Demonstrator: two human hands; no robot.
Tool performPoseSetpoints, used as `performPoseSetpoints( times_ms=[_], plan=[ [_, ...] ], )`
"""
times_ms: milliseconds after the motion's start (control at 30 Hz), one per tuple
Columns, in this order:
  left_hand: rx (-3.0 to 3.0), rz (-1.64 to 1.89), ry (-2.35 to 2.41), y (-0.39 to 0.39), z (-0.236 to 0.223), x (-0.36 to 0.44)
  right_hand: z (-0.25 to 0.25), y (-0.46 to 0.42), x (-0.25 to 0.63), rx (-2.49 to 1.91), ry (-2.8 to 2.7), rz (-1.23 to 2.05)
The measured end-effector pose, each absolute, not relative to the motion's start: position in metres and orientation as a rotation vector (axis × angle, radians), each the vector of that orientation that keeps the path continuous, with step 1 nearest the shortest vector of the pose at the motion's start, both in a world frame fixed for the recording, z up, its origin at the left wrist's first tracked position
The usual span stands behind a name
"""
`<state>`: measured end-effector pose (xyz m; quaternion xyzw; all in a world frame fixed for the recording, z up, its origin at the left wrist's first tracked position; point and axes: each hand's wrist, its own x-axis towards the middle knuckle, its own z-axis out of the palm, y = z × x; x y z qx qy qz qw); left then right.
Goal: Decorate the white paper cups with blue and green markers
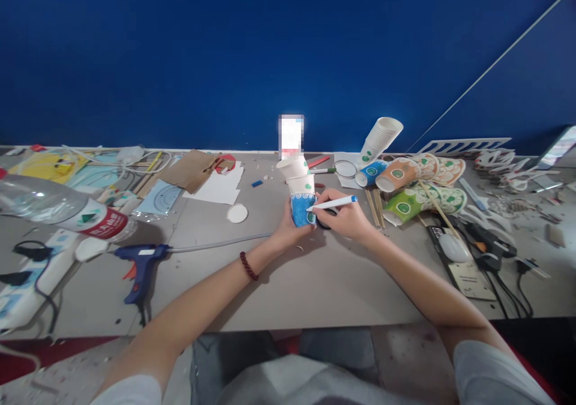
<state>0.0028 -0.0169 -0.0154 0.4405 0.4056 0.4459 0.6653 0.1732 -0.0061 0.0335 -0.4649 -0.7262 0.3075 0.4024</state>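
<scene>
In the middle of the head view, my left hand (288, 228) is closed around a paper cup (300, 210) coloured blue, with a white scalloped band near its rim and a green round mark. My right hand (348, 216) grips a white marker (335, 203) with a blue end, its tip at the cup's right side. White paper cups (300, 184) with green marks stand just behind the blue one; whether they touch it I cannot tell. A dark round object (324, 220) is partly hidden under my right hand.
A blue glue gun (146, 267) and a water bottle (67, 210) lie left, near a power strip (36, 279). To the right are stacked white cups (381, 138), coloured cups (400, 174), wooden sticks (374, 208) and a black glue gun (490, 243). A white disc (237, 213) lies centre-left.
</scene>
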Motion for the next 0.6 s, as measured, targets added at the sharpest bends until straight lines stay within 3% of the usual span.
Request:
performPoseSetpoints(
  times_ms=[600],
  plan=[
    [0.959,0.99,0.944,-0.0178,-0.0159,0.0036,0.0358,-0.0085,0.1713,-1.208,-1.825,0.721]
  ],
)
